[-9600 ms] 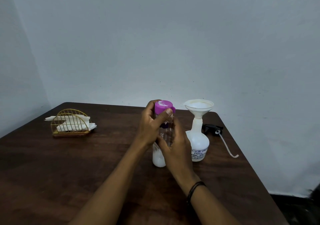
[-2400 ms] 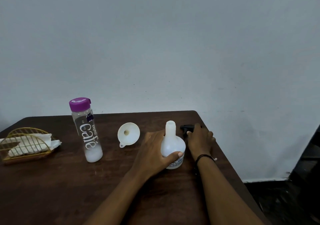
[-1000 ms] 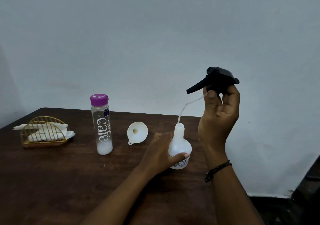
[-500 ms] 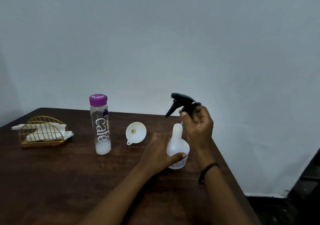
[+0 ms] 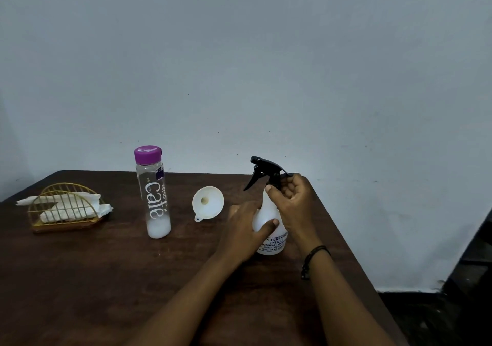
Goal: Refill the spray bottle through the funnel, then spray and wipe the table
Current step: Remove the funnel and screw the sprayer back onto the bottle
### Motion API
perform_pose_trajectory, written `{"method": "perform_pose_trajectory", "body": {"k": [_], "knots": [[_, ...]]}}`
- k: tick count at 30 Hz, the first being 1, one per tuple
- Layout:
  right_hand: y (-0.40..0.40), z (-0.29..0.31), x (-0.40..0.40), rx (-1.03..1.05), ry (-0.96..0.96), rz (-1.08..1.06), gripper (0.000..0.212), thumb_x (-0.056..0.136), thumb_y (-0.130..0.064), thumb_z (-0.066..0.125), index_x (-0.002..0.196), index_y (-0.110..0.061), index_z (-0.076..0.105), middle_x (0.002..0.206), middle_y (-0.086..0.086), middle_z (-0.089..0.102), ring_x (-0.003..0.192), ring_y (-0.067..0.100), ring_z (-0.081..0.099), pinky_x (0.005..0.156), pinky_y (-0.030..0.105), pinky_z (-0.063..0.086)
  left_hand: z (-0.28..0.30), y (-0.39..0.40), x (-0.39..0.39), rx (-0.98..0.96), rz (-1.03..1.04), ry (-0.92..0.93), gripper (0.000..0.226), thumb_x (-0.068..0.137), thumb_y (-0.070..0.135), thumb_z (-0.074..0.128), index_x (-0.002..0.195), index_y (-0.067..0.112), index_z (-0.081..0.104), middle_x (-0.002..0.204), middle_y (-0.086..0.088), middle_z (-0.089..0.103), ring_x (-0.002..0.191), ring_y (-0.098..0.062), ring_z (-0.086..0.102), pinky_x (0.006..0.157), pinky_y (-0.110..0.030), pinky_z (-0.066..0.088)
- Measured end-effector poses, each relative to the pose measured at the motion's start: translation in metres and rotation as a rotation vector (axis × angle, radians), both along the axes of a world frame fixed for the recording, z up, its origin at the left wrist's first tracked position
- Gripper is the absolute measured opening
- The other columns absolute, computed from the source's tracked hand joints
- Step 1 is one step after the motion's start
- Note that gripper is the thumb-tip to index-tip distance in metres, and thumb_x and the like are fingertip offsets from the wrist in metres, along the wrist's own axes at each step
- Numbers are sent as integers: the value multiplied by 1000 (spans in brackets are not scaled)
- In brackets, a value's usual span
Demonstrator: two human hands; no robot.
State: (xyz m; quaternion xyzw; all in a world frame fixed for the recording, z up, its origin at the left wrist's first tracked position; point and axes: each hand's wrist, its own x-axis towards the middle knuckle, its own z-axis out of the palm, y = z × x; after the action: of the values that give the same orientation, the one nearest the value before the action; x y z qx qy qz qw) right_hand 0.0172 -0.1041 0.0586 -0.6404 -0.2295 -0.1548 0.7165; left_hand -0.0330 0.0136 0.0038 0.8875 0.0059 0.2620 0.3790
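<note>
From the head view, a white, bulb-shaped plastic spray bottle (image 5: pixel 267 219) stands upright on the dark, wood-grained desk (image 5: pixel 106 279) near its right edge, a printed label low on its rounded body; the left hand (image 5: pixel 243 232) wraps that body, thumb laid across the front, its grip closed round the plastic; the right hand (image 5: pixel 291 201) curls about the collar of the black trigger head (image 5: pixel 262 171), which sits atop the bottle's narrow neck with its nozzle and lever pointing left; whether the head is fully screwed down cannot be told; a dark band circles the right wrist; just left of the bottle a white plastic funnel (image 5: pixel 208 203) lies tipped on its side, its round mouth toward the camera and a small tab at its rim; further left stands a tall, clear cylindrical bottle (image 5: pixel 154 193) with a glossy purple cap, white lettering and a little milky liquid at its base; near the desk's left edge a gold wire holder (image 5: pixel 65 208), arched in shape, keeps crumpled white paper napkins (image 5: pixel 69 211); behind rises a plain, matt pale wall (image 5: pixel 239 65).
</note>
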Motion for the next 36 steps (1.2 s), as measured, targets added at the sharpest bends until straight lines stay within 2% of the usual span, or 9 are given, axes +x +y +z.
{"method": "perform_pose_trajectory", "body": {"k": [5,9,14,18,22,25,28,32,36], "knots": [[1,-7,3,-71,-24,19,29,80,1,76,91,-19,58,89,0,70,83,9,71,73,25,58,-3,-1,2,-19,5,27,50,88,55,61,128,25,55,116,14,58,114,-13,46,80,-27,38],[2,-13,4,-26,-10,9,30,80,-3,78,94,-22,59,91,3,71,87,20,73,77,36,60,-1,-3,1,-22,17,42,53,88,53,62,130,22,55,125,8,60,117,-16,46,82,-28,38],[12,-24,-1,-18,-18,-53,36,83,-12,76,113,-17,56,100,-3,70,93,15,71,79,31,58,1,-3,0,-11,4,53,54,88,52,62,135,28,52,134,8,57,124,-18,45,87,-29,38],[15,-26,0,-112,-77,-121,16,85,-18,76,90,-22,62,92,0,61,76,9,62,68,27,51,3,-4,-1,-8,-10,61,53,87,55,60,135,34,51,135,8,56,124,-19,45,90,-34,43],[15,-28,-8,-63,-74,-155,13,87,-16,75,85,-20,62,87,-7,54,66,-1,56,61,11,43,5,-4,-3,-17,-3,62,50,86,56,58,128,30,55,125,6,58,119,-21,47,86,-33,41],[13,-31,-9,-45,-57,-121,8,92,-13,67,89,-21,64,76,-6,63,63,1,59,57,11,43,6,-6,-3,-35,3,53,45,83,59,56,112,26,57,101,12,51,108,-21,49,74,-32,38],[13,-30,-7,-57,-34,-98,5,93,-14,65,97,-14,66,65,-13,63,60,-1,59,56,12,43,5,-5,0,-42,17,42,35,88,48,63,108,21,57,98,10,50,105,-21,48,72,-32,37],[15,-29,-5,-19,12,-79,20,87,-20,74,99,-24,59,91,-4,72,84,9,71,72,27,57,3,-5,1,-33,10,47,39,88,48,62,114,19,57,103,9,52,107,-21,48,73,-32,37],[20,-31,-5,-28,18,-125,30,83,-23,78,97,-36,54,96,-4,71,87,11,71,73,31,58,3,-5,1,-21,9,42,49,81,60,52,109,19,56,100,8,52,104,-23,50,75,-37,43]]}}
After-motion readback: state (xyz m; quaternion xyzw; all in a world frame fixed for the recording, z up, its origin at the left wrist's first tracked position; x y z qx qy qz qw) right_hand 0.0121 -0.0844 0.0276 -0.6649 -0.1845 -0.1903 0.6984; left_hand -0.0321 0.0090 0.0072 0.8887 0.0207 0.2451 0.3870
